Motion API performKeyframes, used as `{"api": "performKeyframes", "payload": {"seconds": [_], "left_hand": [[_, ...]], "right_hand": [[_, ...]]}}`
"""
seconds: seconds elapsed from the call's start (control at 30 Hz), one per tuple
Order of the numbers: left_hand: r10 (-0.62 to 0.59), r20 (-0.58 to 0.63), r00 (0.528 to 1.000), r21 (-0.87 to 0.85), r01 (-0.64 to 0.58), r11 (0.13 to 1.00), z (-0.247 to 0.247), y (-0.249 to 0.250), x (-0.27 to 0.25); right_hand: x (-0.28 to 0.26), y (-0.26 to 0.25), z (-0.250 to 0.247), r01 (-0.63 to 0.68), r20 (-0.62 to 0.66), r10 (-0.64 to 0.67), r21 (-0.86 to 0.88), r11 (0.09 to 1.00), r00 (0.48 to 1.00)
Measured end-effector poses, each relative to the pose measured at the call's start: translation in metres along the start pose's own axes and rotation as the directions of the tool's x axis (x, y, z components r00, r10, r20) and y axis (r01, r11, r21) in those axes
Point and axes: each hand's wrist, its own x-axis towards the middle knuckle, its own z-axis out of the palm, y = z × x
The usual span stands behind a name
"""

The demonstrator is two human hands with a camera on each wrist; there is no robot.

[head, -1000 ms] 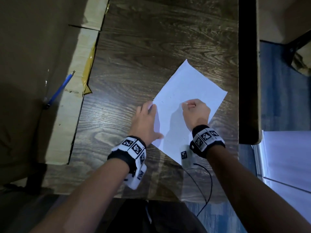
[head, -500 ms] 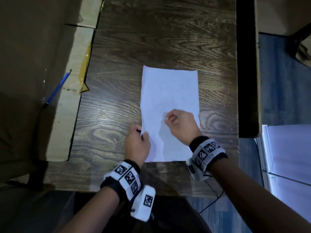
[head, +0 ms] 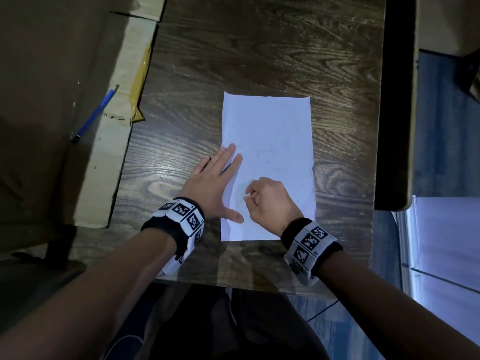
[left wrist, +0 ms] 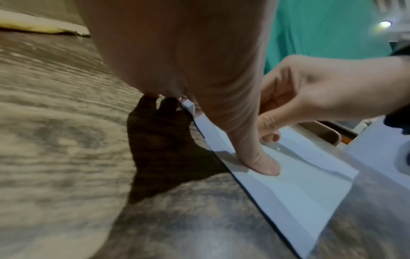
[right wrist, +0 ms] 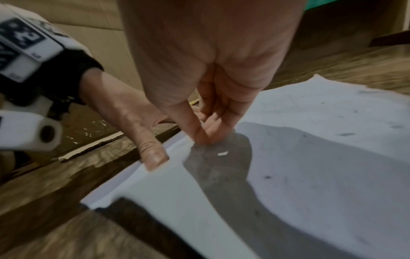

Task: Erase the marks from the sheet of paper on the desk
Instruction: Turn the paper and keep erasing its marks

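The left hand (head: pixel 211 187) lay flat, fingers spread, pressing the paper (head: pixel 270 131) onto the bench (head: pixel 259 48). The right hand (head: pixel 270 200) had its fingers curled; whether its grip pinched anything, I cannot tell.

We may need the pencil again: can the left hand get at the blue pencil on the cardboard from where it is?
Probably yes. The left hand lies flat, holding nothing, and nothing stands between it and the blue pencil, but lifting it frees the sheet of paper.
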Motion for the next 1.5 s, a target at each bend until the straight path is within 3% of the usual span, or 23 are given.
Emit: {"api": "performKeyframes", "payload": {"seconds": [0.17,0.27,0.47,0.6,0.7,0.87,1.03,1.13,1.23,1.33,1.5], "left_hand": [[-0.018,-0.027,0.999,0.047,0.020,0.999,0.000,0.005,0.005],[-0.025,0.005,1.000,0.066,0.025,0.997,-0.003,0.005,0.005],[-0.003,-0.053,0.999,-0.059,0.000,0.998,-0.009,0.001,0.003],[0.100,-0.110,0.989,0.000,-0.101,0.995,-0.005,0.006,0.003],[0.168,-0.067,0.984,-0.082,-0.173,0.982,-0.002,0.012,0.004],[0.142,-0.019,0.990,-0.027,-0.143,0.989,0.009,0.011,0.002],[0.111,0.004,0.994,-0.036,-0.110,0.993,0.011,0.015,0.004],[0.075,0.013,0.997,-0.064,-0.074,0.995,0.009,0.016,0.009],[0.077,0.013,0.997,-0.064,-0.076,0.995,0.008,0.016,0.010],[0.087,0.003,0.996,-0.061,-0.086,0.994,0.008,0.015,0.008],[0.070,0.012,0.997,-0.068,-0.069,0.995,0.006,0.016,0.009]], "right_hand": [[0.018,-0.011,-0.001,-0.026,0.002,0.026,-0.015,1.000,1.000],[0.011,-0.004,-0.003,-0.090,-0.022,0.092,0.073,0.993,0.995],[-0.027,0.012,-0.002,-0.128,-0.044,0.136,0.160,0.979,0.990],[-0.021,0.006,-0.006,-0.124,-0.084,0.139,0.163,0.979,0.987],[0.001,-0.001,-0.010,-0.102,-0.169,0.125,0.141,0.985,0.978],[-0.001,-0.004,-0.002,-0.113,-0.091,0.117,0.048,0.992,0.989],[-0.006,-0.012,-0.005,-0.039,-0.002,0.039,-0.004,0.999,0.999],[0.018,-0.012,-0.007,-0.029,-0.038,0.028,-0.025,0.999,0.999],[0.001,-0.010,0.004,-0.089,-0.120,0.091,0.017,0.996,0.989],[-0.018,-0.009,0.007,-0.077,-0.072,0.080,0.052,0.996,0.994],[0.026,-0.009,-0.006,-0.089,-0.126,0.091,0.020,0.996,0.988]]}}
